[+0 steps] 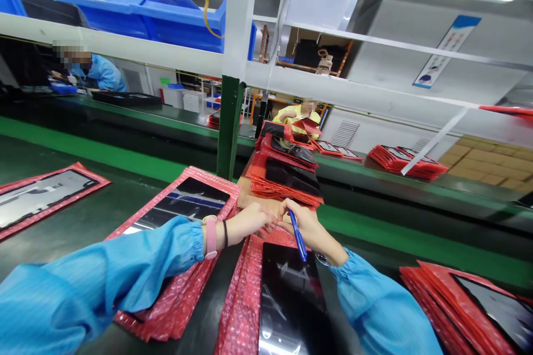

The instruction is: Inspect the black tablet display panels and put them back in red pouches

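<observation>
My right hand (307, 226) grips a blue pen (298, 237), which slants down toward me. Right beside it, my left hand (255, 218) is closed in a pinch, its fingertips meeting those of the right; what it holds, if anything, is hidden. Below both hands, a glossy black panel (287, 299) lies on a stack of red bubble-wrap sleeves (238, 294). Under my left forearm sits another dark panel (195, 198) on a pile of red bubble wrap (183, 299). Brown cardboard (246, 195) shows just beyond my fingers.
Stacked red sleeves with dark panels (287, 175) stand ahead on the cardboard. More wrapped panels lie left (50, 194) and right (453, 310). A green post (228, 133) rises from the bench; blue bins (137, 8) sit overhead. Two people work across the line.
</observation>
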### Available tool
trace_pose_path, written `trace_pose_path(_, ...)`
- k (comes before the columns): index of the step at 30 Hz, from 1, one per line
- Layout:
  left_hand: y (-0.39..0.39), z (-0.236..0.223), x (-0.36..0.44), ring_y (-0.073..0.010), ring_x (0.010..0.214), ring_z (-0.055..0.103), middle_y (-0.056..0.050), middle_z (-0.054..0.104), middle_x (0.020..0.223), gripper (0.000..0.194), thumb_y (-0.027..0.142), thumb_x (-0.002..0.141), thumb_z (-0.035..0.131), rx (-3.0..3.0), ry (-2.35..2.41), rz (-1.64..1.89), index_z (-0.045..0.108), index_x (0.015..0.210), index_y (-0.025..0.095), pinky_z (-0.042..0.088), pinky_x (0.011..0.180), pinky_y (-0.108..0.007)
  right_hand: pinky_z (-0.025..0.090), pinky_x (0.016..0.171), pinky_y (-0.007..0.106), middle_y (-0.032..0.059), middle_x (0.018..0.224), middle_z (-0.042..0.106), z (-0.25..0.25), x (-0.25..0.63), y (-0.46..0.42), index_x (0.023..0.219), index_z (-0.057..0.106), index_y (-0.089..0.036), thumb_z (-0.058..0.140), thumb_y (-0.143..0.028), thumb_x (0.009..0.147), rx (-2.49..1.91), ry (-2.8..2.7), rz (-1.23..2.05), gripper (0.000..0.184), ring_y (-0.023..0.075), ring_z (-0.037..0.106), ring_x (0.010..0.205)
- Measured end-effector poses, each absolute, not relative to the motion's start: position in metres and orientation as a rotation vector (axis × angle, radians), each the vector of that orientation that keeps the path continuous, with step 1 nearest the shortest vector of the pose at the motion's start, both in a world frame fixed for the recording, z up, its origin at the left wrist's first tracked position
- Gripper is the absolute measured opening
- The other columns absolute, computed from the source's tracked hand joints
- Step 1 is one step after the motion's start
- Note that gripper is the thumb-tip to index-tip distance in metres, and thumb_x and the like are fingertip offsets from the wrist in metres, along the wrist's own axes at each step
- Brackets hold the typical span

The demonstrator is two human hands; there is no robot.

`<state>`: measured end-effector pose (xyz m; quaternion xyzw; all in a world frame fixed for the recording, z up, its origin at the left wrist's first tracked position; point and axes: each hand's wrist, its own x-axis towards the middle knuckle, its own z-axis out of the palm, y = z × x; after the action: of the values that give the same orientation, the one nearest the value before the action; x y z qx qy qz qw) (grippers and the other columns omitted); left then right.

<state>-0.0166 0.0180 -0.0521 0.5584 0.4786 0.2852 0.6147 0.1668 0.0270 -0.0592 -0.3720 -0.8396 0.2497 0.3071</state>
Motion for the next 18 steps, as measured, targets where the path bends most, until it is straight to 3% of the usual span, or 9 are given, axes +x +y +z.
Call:
trace_pose_path(8, 0.004, -0.078, -0.032, -0.0108, 0.062, 0.058, 0.002, 0.061, 0.072, 0.015, 0.025, 0.090, 0.060, 1.176, 1.165, 0.613, 0.062, 0.082, 0.013, 0.050, 0.060, -0.026, 0.050, 0.075, 0.036, 0.0021, 0.091, 0.061, -0.099, 0.167, 0.032, 0.097, 0.058, -0.018, 0.060, -0.038, 0.090, -0.954, -2.200, 0.899, 0.022, 0.0165, 0.058, 0.079)
trace_pose_path(18, -0.004, -0.105, -0.048, -0.0106, 0.065, 0.058, 0.000, 0.061, 0.081, 0.010, 0.023, 0.091, 0.060, 1.083, 1.269, 0.593, 0.061, 0.092, 0.013, 0.050, 0.058, -0.024, 0.055, 0.073, 0.036, 0.0053, 0.103, 0.064, -0.170, 0.165, 0.057, 0.110, 0.060, -0.016, 0.060, -0.035, 0.092, -1.111, -2.211, 1.114, 0.027, 0.0170, 0.064, 0.082)
